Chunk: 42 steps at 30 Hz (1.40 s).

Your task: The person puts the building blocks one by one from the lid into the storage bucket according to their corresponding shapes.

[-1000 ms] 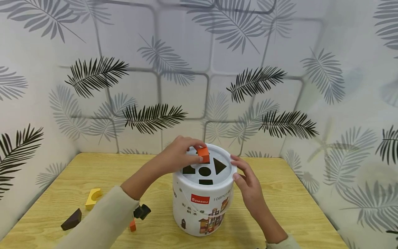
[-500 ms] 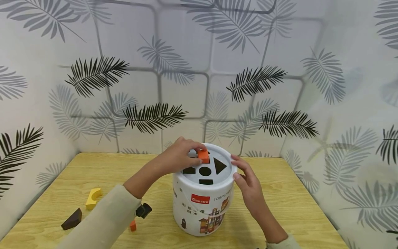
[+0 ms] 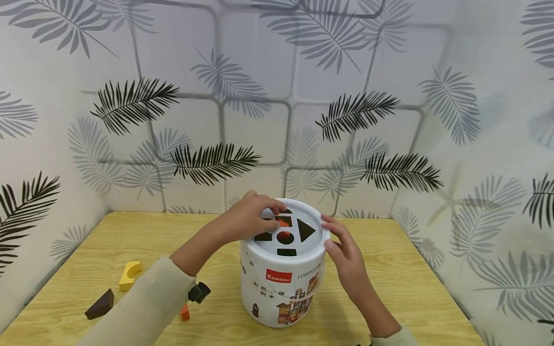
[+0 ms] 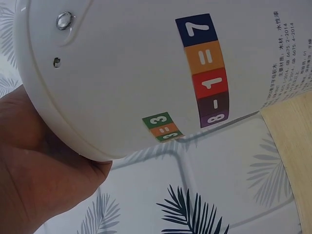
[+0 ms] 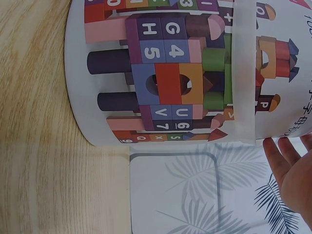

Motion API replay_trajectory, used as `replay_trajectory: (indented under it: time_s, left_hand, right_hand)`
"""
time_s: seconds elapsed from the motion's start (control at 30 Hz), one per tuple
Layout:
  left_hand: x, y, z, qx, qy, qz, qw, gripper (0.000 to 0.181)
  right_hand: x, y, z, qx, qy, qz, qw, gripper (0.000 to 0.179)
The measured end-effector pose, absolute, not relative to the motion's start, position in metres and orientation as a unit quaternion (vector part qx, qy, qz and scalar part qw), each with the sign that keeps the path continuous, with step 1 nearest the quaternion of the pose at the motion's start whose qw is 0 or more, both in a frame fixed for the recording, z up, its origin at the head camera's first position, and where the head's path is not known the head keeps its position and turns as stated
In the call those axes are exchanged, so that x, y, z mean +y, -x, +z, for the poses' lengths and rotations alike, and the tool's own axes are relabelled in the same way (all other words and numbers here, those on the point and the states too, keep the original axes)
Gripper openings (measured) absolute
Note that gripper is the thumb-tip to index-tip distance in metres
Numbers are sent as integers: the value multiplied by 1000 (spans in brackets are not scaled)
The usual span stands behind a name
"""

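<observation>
While the right hand (image 3: 346, 254) rests its thumb and fingers, grip spread, against the right side of the white bucket's rim (image 3: 325, 238), the left hand (image 3: 248, 217) is over the far left part of the bucket's lid (image 3: 305, 247), its grip narrowly parted and holding nothing. An orange block (image 3: 284, 221) shows inside the bucket (image 3: 259, 269) through the lid's square and round holes. Left of the bucket on the worktop (image 3: 411, 298) lie a yellow block (image 3: 126, 278), a dark block (image 3: 100, 304) and, nearest the bucket, a small orange piece (image 3: 185, 313).

The wooden table (image 3: 415, 288) bears a bucket (image 3: 279, 288) below the left hand (image 3: 246, 218) and, left of that hand, a yellow block (image 3: 126, 280) (notched), a dark block (image 3: 100, 305) and an orange block (image 3: 185, 313).
</observation>
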State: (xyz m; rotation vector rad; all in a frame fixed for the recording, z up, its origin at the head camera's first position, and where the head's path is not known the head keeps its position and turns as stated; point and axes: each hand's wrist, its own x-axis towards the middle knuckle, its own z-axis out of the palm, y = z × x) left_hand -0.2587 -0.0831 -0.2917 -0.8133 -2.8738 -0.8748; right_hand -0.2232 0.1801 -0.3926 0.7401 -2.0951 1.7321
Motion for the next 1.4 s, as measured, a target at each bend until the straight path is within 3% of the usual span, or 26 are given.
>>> replay_trajectory:
  time_s: [0.3,0.73,1.4]
  left_hand:
    - [-104,257,-299,-905,247,-344,38,31]
    - [-184,231,-320,-901,216,-355,121,29]
    - [-302,197,-387,-932,86,-341,93,43]
  right_hand:
    - [180,223,-393,-734,-260,606,162,33]
    - [181,222,-393,-737,-253,606,158,33]
    - [180,221,-393,-736,-255,608,155,33]
